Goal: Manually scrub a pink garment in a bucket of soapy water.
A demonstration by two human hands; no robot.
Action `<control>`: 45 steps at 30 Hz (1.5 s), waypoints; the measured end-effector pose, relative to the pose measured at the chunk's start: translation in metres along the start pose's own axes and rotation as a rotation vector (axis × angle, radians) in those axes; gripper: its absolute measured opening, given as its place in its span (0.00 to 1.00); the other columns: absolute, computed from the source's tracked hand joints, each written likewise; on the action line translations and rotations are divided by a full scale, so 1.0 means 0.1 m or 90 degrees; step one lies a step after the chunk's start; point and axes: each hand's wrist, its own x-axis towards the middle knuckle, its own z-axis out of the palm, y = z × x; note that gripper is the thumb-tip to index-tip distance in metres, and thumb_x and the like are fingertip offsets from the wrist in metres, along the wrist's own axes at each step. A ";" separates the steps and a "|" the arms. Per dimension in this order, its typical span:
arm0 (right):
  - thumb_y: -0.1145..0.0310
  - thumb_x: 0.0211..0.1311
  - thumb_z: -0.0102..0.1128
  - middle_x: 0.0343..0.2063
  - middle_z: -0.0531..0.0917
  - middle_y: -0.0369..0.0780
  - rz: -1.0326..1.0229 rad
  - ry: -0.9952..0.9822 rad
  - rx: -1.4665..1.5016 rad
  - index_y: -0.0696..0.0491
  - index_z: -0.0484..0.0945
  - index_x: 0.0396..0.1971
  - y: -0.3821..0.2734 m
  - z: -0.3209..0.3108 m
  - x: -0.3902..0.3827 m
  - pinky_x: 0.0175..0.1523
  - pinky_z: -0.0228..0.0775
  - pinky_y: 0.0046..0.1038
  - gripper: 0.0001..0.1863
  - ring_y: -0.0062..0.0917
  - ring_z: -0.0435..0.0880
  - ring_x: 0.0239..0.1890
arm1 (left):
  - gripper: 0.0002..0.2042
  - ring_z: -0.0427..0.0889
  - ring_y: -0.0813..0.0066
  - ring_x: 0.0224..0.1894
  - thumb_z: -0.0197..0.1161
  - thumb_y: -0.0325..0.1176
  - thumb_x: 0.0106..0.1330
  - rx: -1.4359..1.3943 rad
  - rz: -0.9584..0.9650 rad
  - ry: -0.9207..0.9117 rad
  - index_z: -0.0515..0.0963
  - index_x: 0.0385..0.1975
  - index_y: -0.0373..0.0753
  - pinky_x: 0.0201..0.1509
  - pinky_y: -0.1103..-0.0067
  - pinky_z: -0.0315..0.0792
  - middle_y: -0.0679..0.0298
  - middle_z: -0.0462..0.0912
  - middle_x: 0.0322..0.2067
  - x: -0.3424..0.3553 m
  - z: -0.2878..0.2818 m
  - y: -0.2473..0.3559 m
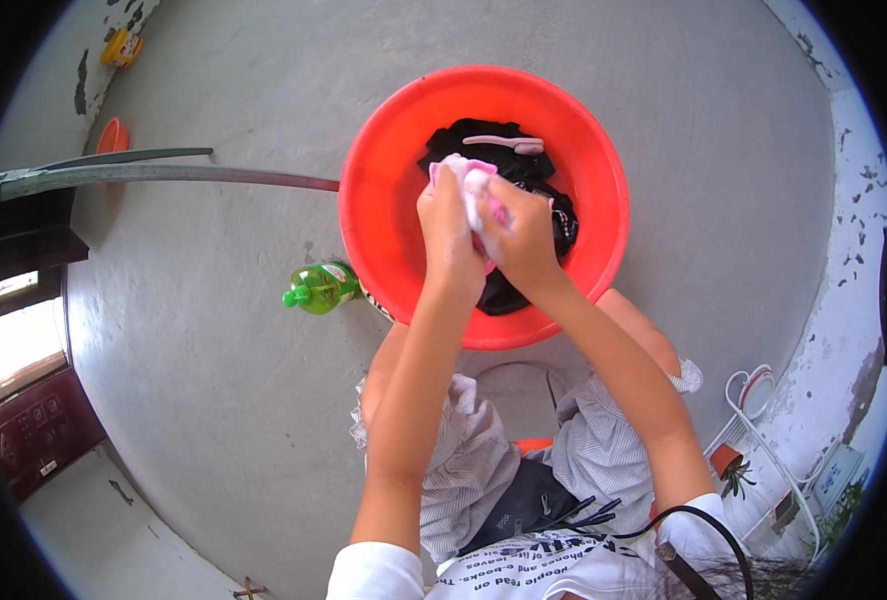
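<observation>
Over a large red plastic basin [389, 130], both my hands are closed on a soapy pink cloth [491, 262]. My left hand [446, 235] grips it from the left, and my right hand [524, 235] presses against it from the right. White suds cover the cloth and parts of my fingers. Below my hands, dark wet clothing [504, 298] lies in the basin. A pink scrubbing brush [509, 143] rests on that clothing toward the far side. My hands hide the cloth's middle.
Left of the basin, a green bottle of liquid [322, 288] lies on the grey floor [214, 330]. A long metal bar [194, 174] reaches toward the basin from the left. A white plant stand [764, 440] with a potted plant [728, 460] stands at lower right.
</observation>
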 end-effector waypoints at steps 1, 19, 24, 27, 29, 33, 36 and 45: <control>0.64 0.54 0.54 0.19 0.75 0.48 0.036 0.021 0.032 0.56 0.75 0.27 0.02 -0.01 0.04 0.26 0.65 0.33 0.10 0.42 0.75 0.23 | 0.16 0.74 0.79 0.31 0.44 0.47 0.66 0.000 0.000 0.000 0.71 0.38 0.40 0.33 0.81 0.70 0.67 0.75 0.31 -0.01 0.04 -0.02; 0.63 0.55 0.54 0.18 0.74 0.48 -0.093 -0.016 -0.039 0.57 0.74 0.24 -0.02 0.01 -0.02 0.25 0.65 0.33 0.11 0.41 0.75 0.21 | 0.14 0.73 0.80 0.30 0.46 0.44 0.65 -0.081 0.031 0.022 0.71 0.34 0.38 0.33 0.82 0.68 0.67 0.74 0.29 0.05 -0.06 -0.01; 0.64 0.59 0.51 0.17 0.72 0.48 0.072 0.050 0.104 0.59 0.72 0.23 0.05 -0.05 0.11 0.25 0.63 0.29 0.13 0.36 0.70 0.17 | 0.14 0.73 0.81 0.28 0.43 0.42 0.67 0.002 -0.001 -0.008 0.72 0.35 0.38 0.27 0.83 0.69 0.67 0.74 0.27 -0.01 0.05 -0.08; 0.65 0.62 0.46 0.17 0.71 0.47 0.183 0.045 0.137 0.60 0.72 0.24 0.15 -0.06 0.16 0.28 0.63 0.26 0.13 0.28 0.66 0.18 | 0.13 0.68 0.86 0.24 0.45 0.40 0.66 0.008 -0.024 0.047 0.72 0.28 0.38 0.26 0.85 0.63 0.72 0.71 0.22 -0.03 0.16 -0.16; 0.65 0.61 0.48 0.18 0.72 0.48 0.141 0.093 0.154 0.60 0.72 0.25 0.13 -0.05 0.15 0.27 0.63 0.27 0.13 0.32 0.68 0.18 | 0.13 0.68 0.86 0.23 0.45 0.40 0.66 0.008 -0.015 0.045 0.72 0.28 0.37 0.25 0.84 0.63 0.71 0.71 0.23 -0.03 0.16 -0.12; 0.64 0.58 0.51 0.19 0.74 0.49 0.103 0.045 0.065 0.59 0.73 0.26 0.01 -0.04 0.07 0.27 0.64 0.29 0.12 0.38 0.72 0.20 | 0.14 0.75 0.78 0.29 0.45 0.43 0.66 0.012 -0.023 0.057 0.72 0.35 0.39 0.30 0.81 0.70 0.67 0.76 0.29 0.04 0.05 -0.02; 0.64 0.53 0.55 0.19 0.76 0.47 -0.025 -0.004 -0.016 0.56 0.76 0.27 -0.04 0.01 -0.01 0.27 0.67 0.33 0.10 0.41 0.76 0.23 | 0.14 0.74 0.78 0.34 0.46 0.45 0.66 -0.048 -0.021 0.036 0.72 0.36 0.41 0.37 0.80 0.70 0.67 0.76 0.30 0.03 0.00 0.05; 0.66 0.60 0.49 0.19 0.74 0.49 0.104 0.042 0.145 0.60 0.73 0.26 0.07 -0.09 0.14 0.29 0.65 0.27 0.12 0.33 0.74 0.21 | 0.12 0.68 0.85 0.21 0.48 0.40 0.65 -0.021 -0.032 0.043 0.72 0.27 0.39 0.23 0.85 0.62 0.71 0.70 0.21 -0.06 0.11 -0.11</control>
